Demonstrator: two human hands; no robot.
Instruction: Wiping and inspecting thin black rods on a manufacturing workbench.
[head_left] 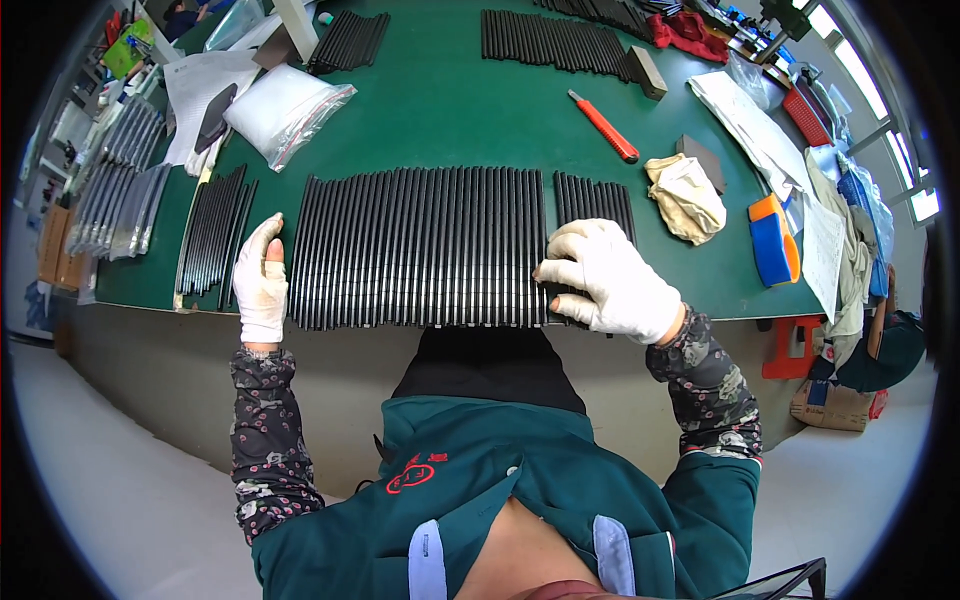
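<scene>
A wide row of thin black rods [420, 245] lies side by side on the green table [450, 110] at its near edge. My left hand [262, 282], in a white glove, rests flat against the left end of the row. My right hand [605, 275], also gloved, presses on the row's right end, its fingers spread over a smaller group of the same rods [594, 198]. Neither hand grips anything.
More black rods [214, 235] lie to the left and others [553, 40] at the back. A red utility knife [604, 126], a cloth [686, 196], a blue and orange block [773, 238], plastic bags [288, 108] and papers [756, 120] lie around.
</scene>
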